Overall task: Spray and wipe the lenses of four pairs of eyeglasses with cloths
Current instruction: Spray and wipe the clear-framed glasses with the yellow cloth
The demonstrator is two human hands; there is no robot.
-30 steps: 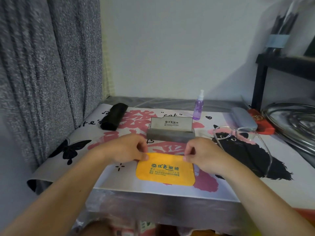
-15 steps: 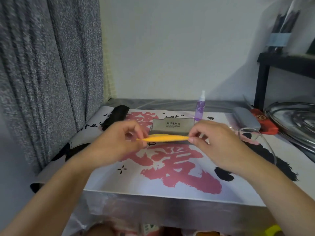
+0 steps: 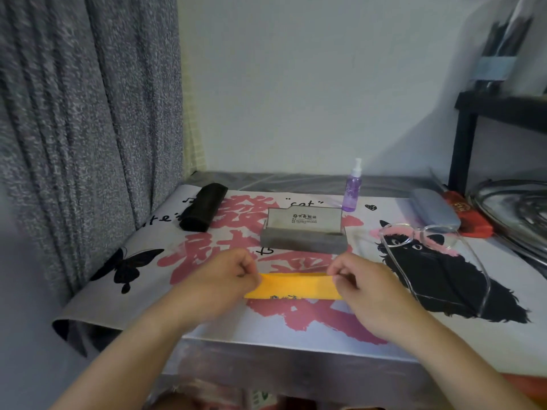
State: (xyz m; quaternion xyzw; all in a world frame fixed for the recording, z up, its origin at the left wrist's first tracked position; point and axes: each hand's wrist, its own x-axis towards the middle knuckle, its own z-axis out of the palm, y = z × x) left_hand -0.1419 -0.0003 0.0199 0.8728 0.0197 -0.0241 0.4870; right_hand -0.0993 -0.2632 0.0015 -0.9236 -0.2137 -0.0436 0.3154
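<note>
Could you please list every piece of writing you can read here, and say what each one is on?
"cat", in quotes: printed on the table mat.
"te", a partly hidden word: mat's left edge.
Print on the open grey case: too small to read.
Dark print on the yellow cloth: folded, unreadable.

I read "cat" in quotes on the printed table mat [image 3: 305, 203], beyond my fingertips, and the letters "te" near its left edge. The grey case's [image 3: 304, 229] small print and the dark marks on the yellow cloth [image 3: 296, 287] between my fingers are illegible.
</note>
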